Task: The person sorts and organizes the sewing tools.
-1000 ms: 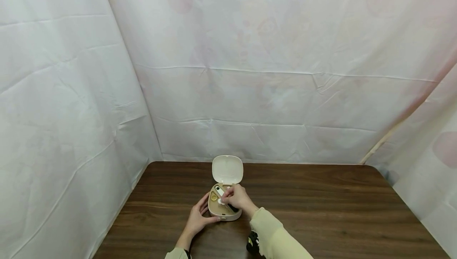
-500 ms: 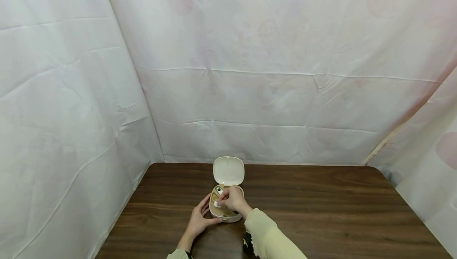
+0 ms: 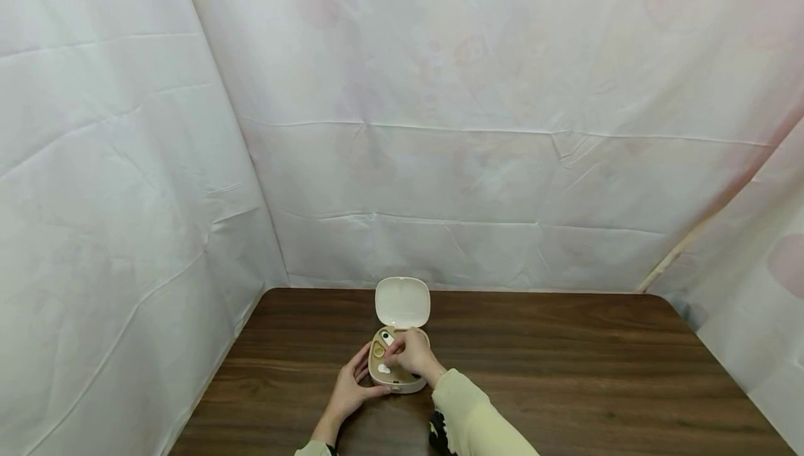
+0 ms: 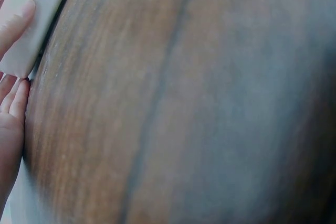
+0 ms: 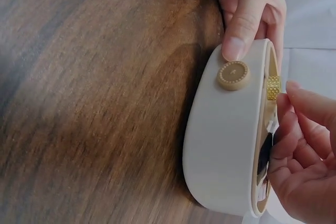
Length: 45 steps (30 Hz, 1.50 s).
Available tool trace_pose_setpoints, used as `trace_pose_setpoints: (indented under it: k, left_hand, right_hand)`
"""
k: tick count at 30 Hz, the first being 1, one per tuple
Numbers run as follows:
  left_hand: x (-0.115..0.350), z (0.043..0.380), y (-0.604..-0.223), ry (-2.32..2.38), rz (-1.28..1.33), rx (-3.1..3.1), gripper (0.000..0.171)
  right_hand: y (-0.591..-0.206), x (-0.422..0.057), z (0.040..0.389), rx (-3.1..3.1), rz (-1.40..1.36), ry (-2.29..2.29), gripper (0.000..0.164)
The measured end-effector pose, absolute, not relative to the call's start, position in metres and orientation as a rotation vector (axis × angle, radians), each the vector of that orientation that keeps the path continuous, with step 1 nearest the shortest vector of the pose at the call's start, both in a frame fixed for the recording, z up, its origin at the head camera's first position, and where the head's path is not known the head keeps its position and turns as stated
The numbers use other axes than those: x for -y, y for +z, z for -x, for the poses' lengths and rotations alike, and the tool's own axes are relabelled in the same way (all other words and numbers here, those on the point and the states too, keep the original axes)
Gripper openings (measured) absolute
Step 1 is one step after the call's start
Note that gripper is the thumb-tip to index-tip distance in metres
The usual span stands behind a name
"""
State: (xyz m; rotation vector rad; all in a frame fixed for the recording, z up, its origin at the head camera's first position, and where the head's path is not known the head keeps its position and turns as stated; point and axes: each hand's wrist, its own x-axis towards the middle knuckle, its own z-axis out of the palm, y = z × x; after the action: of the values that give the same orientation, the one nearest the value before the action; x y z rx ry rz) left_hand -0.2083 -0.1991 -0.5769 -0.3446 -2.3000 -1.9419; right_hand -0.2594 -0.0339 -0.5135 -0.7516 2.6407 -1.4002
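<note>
On the table stands a white jewelry box with a tan inside, its lid tipped up at the back. My left hand grips its front left corner, thumb on the front wall near a round tan button and fingers along the side. Over the box, my right hand has its fingers curled, the tips close together. A small white piece lies just beneath those fingertips; whether they still pinch it is hidden. Beside them sits a textured gold ring. A slim white piece with a dark dot lies further back.
The brown wood-grain table runs wide to the right of the box. White cloth walls close off the back and both sides. A black object shows beneath the right sleeve.
My right hand has shifted slightly left with the white piece, which now sits lower, towards the box's front left. My left hand keeps its grip on the box.
</note>
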Motion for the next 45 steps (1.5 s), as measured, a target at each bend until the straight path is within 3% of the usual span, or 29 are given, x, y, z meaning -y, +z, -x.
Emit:
trace_pose_setpoints:
  k: [16, 28, 45]
  left_hand:
    - [0.198, 0.202, -0.566, -1.925, 0.302, 2.301, 0.089]
    - [0.207, 0.219, -0.600, -1.913, 0.280, 2.344, 0.094]
    - [0.207, 0.218, -0.598, -1.907, 0.259, 2.342, 0.094]
  right_hand:
    - [-0.490, 0.009, 0.275, -2.634, 0.752, -1.515, 0.004]
    - [-0.458, 0.000, 0.290, -2.644, 0.759, -1.585, 0.009]
    - [-0.419, 0.009, 0.321, -2.747, 0.708, -1.610, 0.016]
